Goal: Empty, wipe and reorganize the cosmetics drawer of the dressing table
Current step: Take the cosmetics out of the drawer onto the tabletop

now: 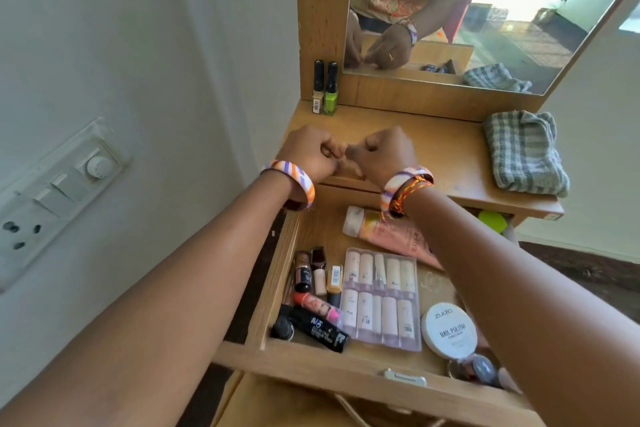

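Both hands (313, 154) (384, 156), fingers (332, 149) curled together over the wooden desk (433, 146), apparently pinching something unseen, mid-emptying; next, lift more cosmetics from the open wooden drawer (311, 362).

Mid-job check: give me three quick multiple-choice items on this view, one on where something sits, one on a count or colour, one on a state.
1. Where is the checked cloth?
A. in the drawer
B. on the tabletop, right side
C. on the floor

2. How many nail polish bottles stand by the mirror frame?
A. two
B. four
C. none

3. What state is the drawer in?
A. shut
B. open and empty
C. open with cosmetics inside

Answers:
1 B, the cloth lies folded on the tabletop below the mirror.
2 A, a beige bottle and a green bottle stand side by side.
3 C, the pink tube, white round tin and lipsticks lie in it.
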`<state>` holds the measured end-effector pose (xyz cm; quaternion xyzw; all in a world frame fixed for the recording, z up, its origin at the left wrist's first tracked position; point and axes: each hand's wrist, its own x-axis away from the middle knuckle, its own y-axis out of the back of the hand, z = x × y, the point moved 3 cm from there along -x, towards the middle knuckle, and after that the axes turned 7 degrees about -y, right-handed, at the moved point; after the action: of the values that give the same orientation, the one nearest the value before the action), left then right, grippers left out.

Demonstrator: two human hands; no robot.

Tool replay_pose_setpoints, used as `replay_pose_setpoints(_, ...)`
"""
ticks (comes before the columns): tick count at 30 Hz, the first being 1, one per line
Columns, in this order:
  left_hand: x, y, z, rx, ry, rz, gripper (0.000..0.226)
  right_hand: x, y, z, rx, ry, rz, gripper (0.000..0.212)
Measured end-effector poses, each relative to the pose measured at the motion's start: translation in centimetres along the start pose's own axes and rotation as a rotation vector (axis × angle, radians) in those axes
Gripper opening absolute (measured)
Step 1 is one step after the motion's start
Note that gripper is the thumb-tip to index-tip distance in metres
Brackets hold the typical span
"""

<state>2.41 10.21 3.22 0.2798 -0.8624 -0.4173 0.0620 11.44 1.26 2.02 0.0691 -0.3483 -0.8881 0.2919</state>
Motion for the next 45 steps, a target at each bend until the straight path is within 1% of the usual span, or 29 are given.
replay_pose_setpoints(2,1.4,0.4,-0.4,-0.02,0.017,0.24,0.01,1.7,0.2,-0.6,0.151,0.11,-0.006,0.039)
replay_pose_setpoints(3,2.1,0.5,-0.5,-0.047,0.052,0.37,0.007,2.6,0.1,-0.9,0.205,0.138,0.028,0.04)
replay_pose_setpoints(4,2.8,0.3,-0.4,-0.121,0.078,0.494,0.005,3.6,-0.2,-1.3,0.261,0.165,0.097,0.038)
replay_pose_setpoints(5,3.5,0.0,-0.5,-0.249,0.072,0.605,0.011,4.6,-0.8,-1.7,0.321,0.186,0.188,0.032)
replay_pose_setpoints(6,4.2,-0.6,-0.5,-0.396,0.043,0.697,0.022,5.6,-1.3,-2.0,0.376,0.208,0.28,0.024)
replay_pose_setpoints(7,5.0,-1.4,-0.6,-0.534,0.004,0.767,0.033,6.6,-1.8,-2.2,0.429,0.216,0.374,0.011)
replay_pose_setpoints(8,5.8,-2.2,-0.6,-0.65,-0.029,0.818,0.041,7.7,-2.5,-2.5,0.487,0.243,0.449,0.008)
replay_pose_setpoints(9,6.5,-3.1,-0.6,-0.744,-0.058,0.849,0.045,8.5,-3.2,-2.9,0.553,0.249,0.506,0.027)
replay_pose_setpoints(10,7.1,-3.9,-0.5,-0.835,-0.091,0.864,0.043,9.2,-3.9,-3.3,0.615,0.256,0.532,0.041)
replay_pose_setpoints(11,7.7,-4.6,-0.3,-0.92,-0.117,0.867,0.038,9.6,-4.6,-3.8,0.655,0.25,0.537,0.048)
replay_pose_setpoints(13,8.5,-5.6,0.0,-1.053,-0.161,0.844,0.035,10.1,-5.7,-4.5,0.665,0.249,0.526,0.047)
replay_pose_setpoints(15,8.8,-5.7,0.2,-1.118,-0.19,0.817,0.033,10.3,-6.4,-4.9,0.631,0.245,0.503,0.044)
replay_pose_setpoints(17,8.8,-5.6,0.5,-1.13,-0.198,0.787,0.028,10.1,-6.6,-5.2,0.604,0.244,0.468,0.043)
replay_pose_setpoints(21,8.8,-5.3,0.6,-1.13,-0.204,0.803,0.023,10.0,-6.8,-5.5,0.589,0.249,0.41,0.041)
replay_pose_setpoints(24,8.4,-4.7,-0.3,-1.091,-0.196,0.795,0.004,9.9,-7.2,-5.6,0.595,0.279,0.358,0.035)
replay_pose_setpoints(26,7.9,-4.2,-1.1,-1.051,-0.151,0.794,0.018,10.0,-7.3,-5.5,0.608,0.315,0.332,0.033)
replay_pose_setpoints(27,7.6,-3.8,-1.5,-1.002,-0.122,0.796,0.026,9.9,-7.4,-5.5,0.625,0.328,0.33,0.032)
replay_pose_setpoints(29,7.1,-2.8,-2.4,-0.818,-0.039,0.792,0.035,9.8,-7.5,-5.5,0.656,0.336,0.33,0.033)
replay_pose_setpoints(32,6.3,-0.8,-3.2,-0.571,0.064,0.734,0.033,9.9,-7.6,-5.4,0.7,0.366,0.31,0.04)
replay_pose_setpoints(33,5.9,-0.4,-2.8,-0.45,0.118,0.717,0.031,10.0,-7.6,-5.2,0.707,0.394,0.309,0.041)
replay_pose_setpoints(35,5.2,-0.1,-1.9,-0.079,0.282,0.732,0.026,10.3,-7.7,-4.9,0.724,0.454,0.31,0.037)
replay_pose_setpoints(36,4.9,-0.1,-1.5,0.093,0.328,0.723,0.022,10.4,-7.7,-4.7,0.741,0.476,0.308,0.035)
replay_pose_setpoints(38,4.4,0.2,-0.9,0.376,0.324,0.635,0.019,10.5,-7.9,-4.4,0.784,0.511,0.283,0.032)
replay_pose_setpoints(39,4.4,0.3,-0.7,0.543,0.304,0.614,0.024,10.6,-7.9,-4.2,0.802,0.524,0.263,0.032)
replay_pose_setpoints(42,4.8,0.2,0.2,1.11,0.257,0.674,0.064,10.9,-7.9,-3.7,0.804,0.542,0.22,0.037)
replay_pose_setpoints(43,5.0,0.1,0.6,1.262,0.23,0.674,0.07,10.9,-7.7,-3.4,0.792,0.547,0.204,0.037)
replay_pose_setpoints(45,5.0,-0.1,1.3,1.5,0.174,0.58,0.069,10.9,-7.3,-3.0,0.744,0.553,0.159,0.033)
